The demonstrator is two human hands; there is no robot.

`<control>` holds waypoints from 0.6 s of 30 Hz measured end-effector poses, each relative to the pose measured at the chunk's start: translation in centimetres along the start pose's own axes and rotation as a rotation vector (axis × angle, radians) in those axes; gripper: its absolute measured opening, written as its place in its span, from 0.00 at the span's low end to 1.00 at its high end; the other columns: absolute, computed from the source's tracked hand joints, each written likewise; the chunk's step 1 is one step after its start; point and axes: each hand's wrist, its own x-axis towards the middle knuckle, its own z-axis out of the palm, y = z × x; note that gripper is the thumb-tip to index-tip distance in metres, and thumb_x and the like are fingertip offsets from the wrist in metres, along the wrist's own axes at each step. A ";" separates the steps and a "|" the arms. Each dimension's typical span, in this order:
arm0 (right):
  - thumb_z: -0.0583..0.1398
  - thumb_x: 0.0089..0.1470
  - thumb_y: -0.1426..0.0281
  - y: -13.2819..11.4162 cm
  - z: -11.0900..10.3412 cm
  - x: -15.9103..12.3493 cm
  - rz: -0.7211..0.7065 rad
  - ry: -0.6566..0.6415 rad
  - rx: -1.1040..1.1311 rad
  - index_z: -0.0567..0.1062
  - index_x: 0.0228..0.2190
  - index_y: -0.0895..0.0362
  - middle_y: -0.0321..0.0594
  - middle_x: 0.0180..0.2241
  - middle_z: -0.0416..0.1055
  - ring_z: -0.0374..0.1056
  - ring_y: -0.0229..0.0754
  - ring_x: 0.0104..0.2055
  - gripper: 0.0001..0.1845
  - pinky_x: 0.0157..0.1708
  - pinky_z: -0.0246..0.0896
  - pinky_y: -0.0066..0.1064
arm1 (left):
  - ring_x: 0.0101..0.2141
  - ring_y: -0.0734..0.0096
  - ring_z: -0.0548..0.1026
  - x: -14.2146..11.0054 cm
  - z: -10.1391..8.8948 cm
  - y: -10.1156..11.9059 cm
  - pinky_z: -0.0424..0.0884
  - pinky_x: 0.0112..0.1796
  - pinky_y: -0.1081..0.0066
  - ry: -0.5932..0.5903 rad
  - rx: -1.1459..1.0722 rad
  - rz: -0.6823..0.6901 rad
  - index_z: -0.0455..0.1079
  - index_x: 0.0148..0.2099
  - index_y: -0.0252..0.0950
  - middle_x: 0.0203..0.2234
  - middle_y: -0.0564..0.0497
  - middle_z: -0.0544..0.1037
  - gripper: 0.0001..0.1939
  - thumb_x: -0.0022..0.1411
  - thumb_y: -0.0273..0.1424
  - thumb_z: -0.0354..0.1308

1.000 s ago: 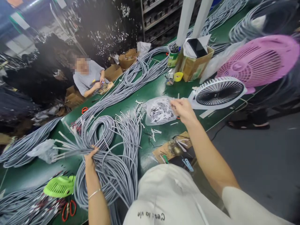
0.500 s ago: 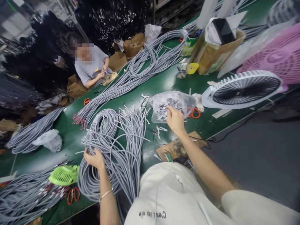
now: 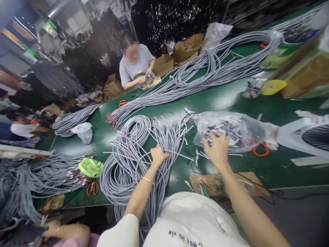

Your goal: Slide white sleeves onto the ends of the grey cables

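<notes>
A big coil of grey cables [image 3: 128,161] lies on the green table [image 3: 226,99] in front of me. My left hand [image 3: 157,155] rests on the strands at the coil's right side, fingers curled round them. My right hand [image 3: 217,148] sits at the near edge of a clear plastic bag of small white and black pieces [image 3: 231,130], fingers bent into its opening. What the fingers pinch is hidden. White cable ends [image 3: 177,127] fan out between both hands.
Orange scissors [image 3: 259,151] lie under the bag, red ones [image 3: 92,187] beside a green fan grille [image 3: 89,167]. A white fan [image 3: 308,135] stands at right. Long cable bundles [image 3: 205,72] cross the table. A person [image 3: 135,65] works opposite; another's hand [image 3: 64,231] shows at bottom left.
My left hand moved from the coil's left side to its right strands. My right hand stayed at the bag's opening. The view swung left, so the fans slid to the right edge.
</notes>
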 end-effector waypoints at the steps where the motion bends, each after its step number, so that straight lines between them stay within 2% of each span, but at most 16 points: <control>1: 0.51 0.51 0.65 -0.6 0.2 -1.1 -0.006 -0.003 0.052 0.74 0.33 0.56 0.53 0.38 0.67 0.62 0.54 0.43 0.14 0.47 0.57 0.49 | 0.45 0.49 0.74 -0.2 0.1 0.0 0.61 0.49 0.62 0.015 -0.036 -0.001 0.68 0.46 0.23 0.39 0.31 0.77 0.27 0.45 0.34 0.66; 4: 0.50 0.53 0.66 -2.8 0.3 -4.7 0.001 -0.038 0.257 0.73 0.30 0.54 0.50 0.34 0.70 0.65 0.51 0.40 0.13 0.46 0.60 0.47 | 0.44 0.53 0.75 -0.6 0.0 -0.4 0.61 0.49 0.63 0.055 -0.104 0.024 0.69 0.44 0.27 0.37 0.36 0.78 0.18 0.50 0.27 0.60; 7: 0.51 0.52 0.66 -4.5 0.7 -7.7 0.111 -0.137 0.502 0.73 0.30 0.53 0.47 0.33 0.71 0.66 0.50 0.40 0.11 0.46 0.61 0.46 | 0.44 0.53 0.75 -0.4 -0.6 -0.7 0.65 0.46 0.64 0.074 -0.190 0.036 0.68 0.46 0.27 0.39 0.35 0.77 0.19 0.49 0.26 0.59; 9: 0.53 0.51 0.65 -5.1 1.4 -9.1 0.374 -0.271 0.702 0.72 0.29 0.52 0.44 0.31 0.71 0.67 0.49 0.36 0.08 0.44 0.62 0.45 | 0.44 0.52 0.75 0.0 -1.2 -0.9 0.66 0.44 0.65 0.080 -0.259 0.034 0.67 0.46 0.27 0.39 0.34 0.77 0.22 0.47 0.27 0.61; 11: 0.54 0.50 0.64 -5.1 2.1 -9.8 0.689 -0.400 0.866 0.70 0.28 0.53 0.42 0.25 0.69 0.67 0.46 0.30 0.07 0.38 0.65 0.43 | 0.43 0.52 0.75 0.4 -1.8 -1.1 0.67 0.42 0.64 0.084 -0.337 0.037 0.67 0.44 0.29 0.38 0.35 0.77 0.22 0.43 0.27 0.64; 13: 0.53 0.52 0.64 -4.9 2.7 -9.9 0.909 -0.490 1.004 0.68 0.28 0.55 0.40 0.23 0.68 0.67 0.43 0.25 0.08 0.32 0.67 0.39 | 0.42 0.53 0.75 0.6 -2.3 -1.6 0.68 0.42 0.65 0.085 -0.429 0.046 0.66 0.40 0.31 0.37 0.37 0.77 0.21 0.39 0.25 0.64; 16: 0.52 0.56 0.63 -4.9 3.1 -9.3 1.057 -0.613 1.248 0.69 0.29 0.57 0.43 0.29 0.71 0.69 0.37 0.28 0.11 0.33 0.67 0.31 | 0.35 0.61 0.76 0.6 -2.9 -2.5 0.69 0.37 0.68 0.063 -0.603 0.057 0.63 0.38 0.33 0.31 0.43 0.77 0.19 0.38 0.22 0.59; 18: 0.56 0.55 0.65 -5.4 3.5 -8.9 1.082 -0.699 1.300 0.70 0.32 0.58 0.42 0.32 0.71 0.68 0.34 0.29 0.08 0.31 0.66 0.27 | 0.28 0.69 0.74 0.2 -3.3 -3.2 0.68 0.31 0.71 0.041 -0.710 0.074 0.60 0.37 0.34 0.26 0.50 0.75 0.18 0.39 0.23 0.55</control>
